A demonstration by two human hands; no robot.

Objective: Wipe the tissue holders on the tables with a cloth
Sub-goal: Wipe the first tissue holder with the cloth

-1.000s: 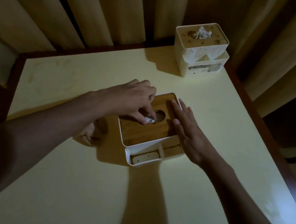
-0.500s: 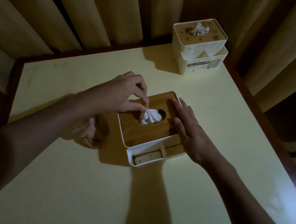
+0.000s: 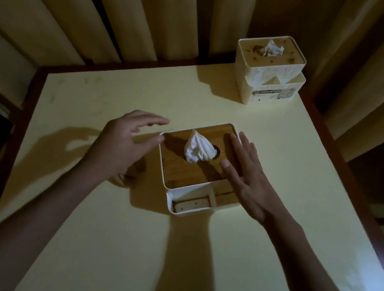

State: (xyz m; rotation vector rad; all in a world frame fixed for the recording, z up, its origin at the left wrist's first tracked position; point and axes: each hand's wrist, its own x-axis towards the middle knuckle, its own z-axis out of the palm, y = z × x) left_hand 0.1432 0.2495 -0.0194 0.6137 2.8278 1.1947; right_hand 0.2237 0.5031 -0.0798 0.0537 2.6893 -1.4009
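Hands flank the tissue holder (image 3: 198,163) — right hand (image 3: 243,175) touching it.

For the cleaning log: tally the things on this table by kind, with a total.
Tissue holders: 2, the near tissue holder with the wooden lid and the far tissue holder at the back corner.
Tissues sticking up from them: 2, near tissue and far tissue.
Crumpled cloths: 1, the cloth, mostly hidden under the left hand.
Total: 5

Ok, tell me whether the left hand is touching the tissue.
Apart. In the head view the left hand hangs open beside the holder, and bare wooden lid shows between its fingers and the tissue.
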